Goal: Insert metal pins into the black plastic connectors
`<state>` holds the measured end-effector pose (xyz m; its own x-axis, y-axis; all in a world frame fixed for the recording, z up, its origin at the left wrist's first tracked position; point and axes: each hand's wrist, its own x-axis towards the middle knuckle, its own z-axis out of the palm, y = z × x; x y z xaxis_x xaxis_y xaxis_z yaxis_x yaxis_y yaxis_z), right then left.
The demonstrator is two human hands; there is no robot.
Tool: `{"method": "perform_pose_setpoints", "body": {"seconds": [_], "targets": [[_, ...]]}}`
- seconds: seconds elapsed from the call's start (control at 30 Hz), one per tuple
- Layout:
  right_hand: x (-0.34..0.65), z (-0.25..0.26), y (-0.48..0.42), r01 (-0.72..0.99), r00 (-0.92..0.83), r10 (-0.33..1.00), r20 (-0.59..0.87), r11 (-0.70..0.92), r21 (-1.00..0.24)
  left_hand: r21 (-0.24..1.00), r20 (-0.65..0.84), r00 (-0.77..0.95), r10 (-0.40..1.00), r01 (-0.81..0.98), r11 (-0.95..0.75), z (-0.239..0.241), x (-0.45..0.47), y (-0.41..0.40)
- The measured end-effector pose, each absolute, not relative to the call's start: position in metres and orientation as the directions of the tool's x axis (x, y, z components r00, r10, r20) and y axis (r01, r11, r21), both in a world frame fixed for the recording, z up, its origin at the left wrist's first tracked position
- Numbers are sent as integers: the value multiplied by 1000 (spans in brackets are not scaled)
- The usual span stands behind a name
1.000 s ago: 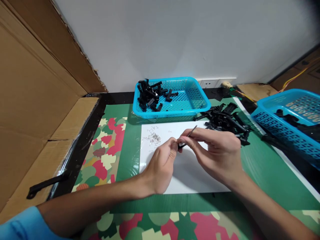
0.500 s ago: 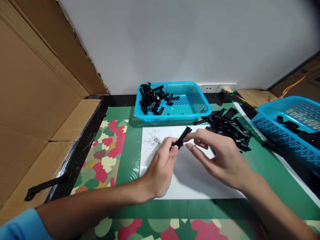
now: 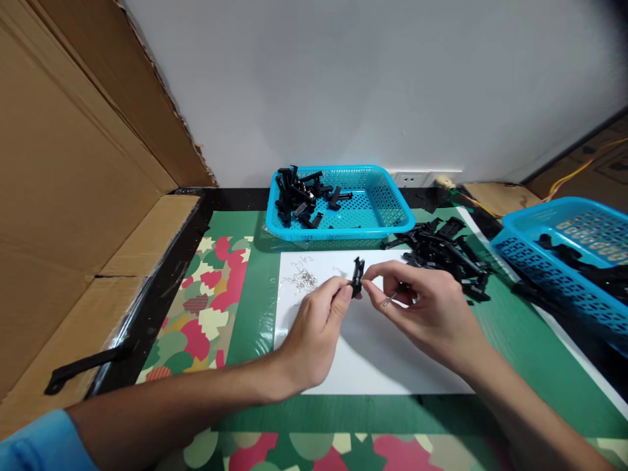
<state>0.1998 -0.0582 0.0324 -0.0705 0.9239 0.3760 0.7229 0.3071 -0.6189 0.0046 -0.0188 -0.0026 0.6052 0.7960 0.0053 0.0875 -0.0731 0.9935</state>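
My left hand (image 3: pixel 318 330) pinches a small black plastic part (image 3: pixel 358 276) upright above a white sheet (image 3: pixel 373 356). My right hand (image 3: pixel 432 313) is just to its right, thumb and forefinger touching the part, with a thin metal pin tool (image 3: pixel 392 299) held between its fingers. A small heap of tiny metal springs (image 3: pixel 305 278) lies on the sheet left of the part.
A blue basket (image 3: pixel 387 203) with black parts stands behind the sheet. A loose pile of black parts (image 3: pixel 441 252) lies at the right. A second blue basket (image 3: pixel 564 261) is at far right. Cardboard (image 3: pixel 73 183) walls the left side. A green patterned mat (image 3: pixel 220 294) covers the table.
The black part has turned from lying slanted to standing upright in my left fingers. My right hand lowered the metal tool and closed in on the part.
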Motion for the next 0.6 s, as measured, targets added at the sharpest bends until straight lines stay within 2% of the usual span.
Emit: {"method": "perform_pose_setpoints", "body": {"seconds": [0.23,0.37,0.6], "targets": [[202,34,-56,591,-71,979,193,198,-782,991,3,587,810,105,-80,-4,5,-16],[208,34,-56,607,-59,986,156,159,-778,994,13,577,817,79,-72,-4,5,-16],[215,38,-58,593,-130,981,144,193,-781,993,18,577,817,84,-81,-5,6,-17]]}}
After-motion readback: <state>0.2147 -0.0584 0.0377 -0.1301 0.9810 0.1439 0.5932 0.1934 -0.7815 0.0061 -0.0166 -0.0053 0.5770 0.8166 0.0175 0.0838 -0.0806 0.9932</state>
